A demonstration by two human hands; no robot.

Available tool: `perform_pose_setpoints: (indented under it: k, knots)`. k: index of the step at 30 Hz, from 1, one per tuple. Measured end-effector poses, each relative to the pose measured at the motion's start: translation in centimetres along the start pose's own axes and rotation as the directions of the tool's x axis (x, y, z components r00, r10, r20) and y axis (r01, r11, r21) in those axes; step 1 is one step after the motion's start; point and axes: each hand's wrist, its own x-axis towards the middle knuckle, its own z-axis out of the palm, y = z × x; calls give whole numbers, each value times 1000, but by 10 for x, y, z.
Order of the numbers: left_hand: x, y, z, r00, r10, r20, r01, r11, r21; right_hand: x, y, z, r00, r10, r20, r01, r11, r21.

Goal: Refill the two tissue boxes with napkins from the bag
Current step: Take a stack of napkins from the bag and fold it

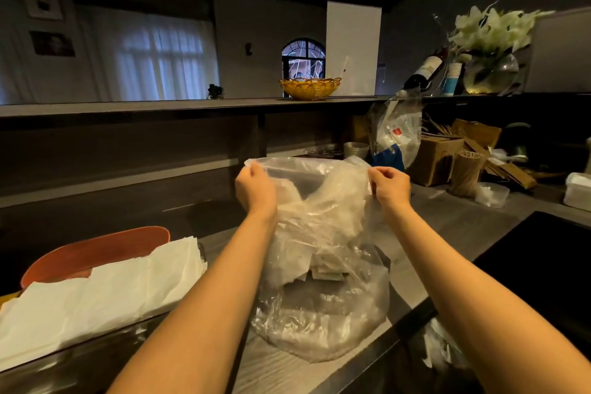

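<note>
Thin clear plastic, crinkled and floppy: bag (319,265) sitting on the desk (454,227) dead centre, mouth pulled up and spread between both hands. Likely very light, no stiffness at all, slick film that slides under a loose pinch and would tear if yanked. Best hold judged to be the rim at opposite sides, exactly where held now; body collapses if lifted from one side only. Some pale folded stuff visible low inside, probably the napkins, too blurred through the film to confirm. Left hand (256,190) fingers curled, pinching the left edge of the rim. Right hand (391,185) same, fingers curled tight on the right edge. Neither hand wide, both clamped on film only. White napkin stack (105,294) lying loose to the left on the desk, partly covering an orange container (96,253). Tissue boxes not identifiable with certainty.
</note>
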Motion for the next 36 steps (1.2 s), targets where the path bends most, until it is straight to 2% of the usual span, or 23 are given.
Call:
perform_pose_setpoints:
  k: [2,5,7,9,11,13,15,17,19,21,23,25,27,29,32,34,36]
  knots:
    - [-2,-6,-2,993,-96,73,95,995,16,1,4,4,997,38,72,-37,999,-15]
    - [-11,-14,-8,984,-92,149,73,989,130,-1,8,7,971,124,206,-96,985,-143]
    - [-19,-18,-12,978,-100,185,47,962,271,-9,9,8,983,68,170,-14,954,-301]
    - [-24,-26,-16,974,-125,190,42,919,391,-27,7,10,980,28,198,47,931,-361]
    - [-27,-38,-19,967,-144,212,27,880,473,-44,6,15,936,131,327,12,915,-402]
    - [-31,-50,-22,951,-186,249,11,820,572,-56,10,21,850,302,433,-59,869,-491]
    - [-38,-58,-23,934,-247,258,29,772,635,-64,14,24,770,457,445,-155,811,-564]
    - [-45,-60,-25,926,-267,266,52,790,611,-67,20,26,754,500,427,-196,790,-580]
    - [-49,-55,-27,924,-253,285,83,863,498,-66,25,25,826,377,419,-134,853,-504]
    - [-47,-50,-31,939,-197,281,85,927,366,-63,22,21,890,243,386,-104,932,-347]
    - [-48,-42,-35,958,-71,276,-26,942,334,-59,12,15,933,154,327,-66,962,-265]
    - [-53,-35,-37,960,79,267,-162,939,303,-62,-4,13,964,25,264,56,954,-295]
    - [-63,-27,-41,944,221,247,-277,934,225,-72,-19,12,969,-112,219,163,960,-227]
    - [-75,-20,-48,927,278,252,-319,937,143,-91,-37,10,956,-181,232,205,975,-83]
    - [-88,-19,-62,901,318,295,-360,928,98,-123,-52,13,932,-94,350,96,995,14]
    - [-96,-25,-73,891,308,334,-363,924,116,-140,-51,14,913,39,406,-8,997,-78]
    - [-101,-30,-83,896,231,380,-305,941,145,-151,-40,16,893,147,425,-64,977,-203]
